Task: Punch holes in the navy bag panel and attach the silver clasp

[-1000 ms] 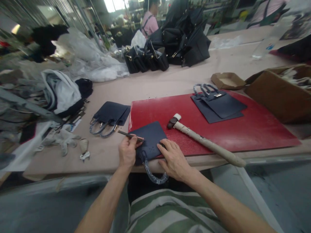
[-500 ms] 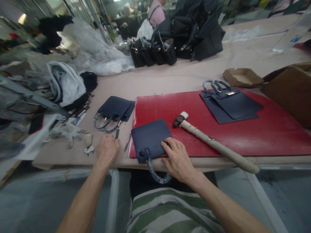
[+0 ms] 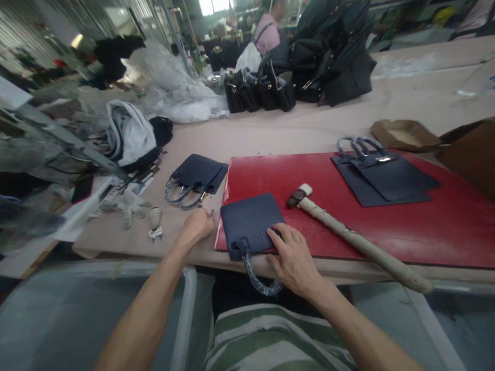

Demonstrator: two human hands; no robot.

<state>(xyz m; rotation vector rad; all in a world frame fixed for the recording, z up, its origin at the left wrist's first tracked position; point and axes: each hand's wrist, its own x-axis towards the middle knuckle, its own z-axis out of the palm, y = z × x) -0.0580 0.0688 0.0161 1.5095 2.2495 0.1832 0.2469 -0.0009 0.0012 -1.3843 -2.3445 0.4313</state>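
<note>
Right hand point(image 3: 294, 257) lies flat, fingers spread, pinning the navy panel point(image 3: 250, 222) at the red mat's point(image 3: 406, 226) near left corner; keep that pressure so the panel stays put. Left hand point(image 3: 198, 225) is curled on the table point(image 3: 270, 135) just left of the mat, over small metal tools point(image 3: 211, 212); whether it pinches one cannot be told, and the panel's handle point(image 3: 257, 275) hangs past the edge, partly hidden.

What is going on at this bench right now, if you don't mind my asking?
A person is working on a navy bag panel lying at the near corner of a red mat. The right hand presses flat on the panel near its wrapped handle, which hangs over the table edge. The left hand rests curled on the table beside the mat, at some small metal tools. A hammer lies untouched on the mat.
</note>
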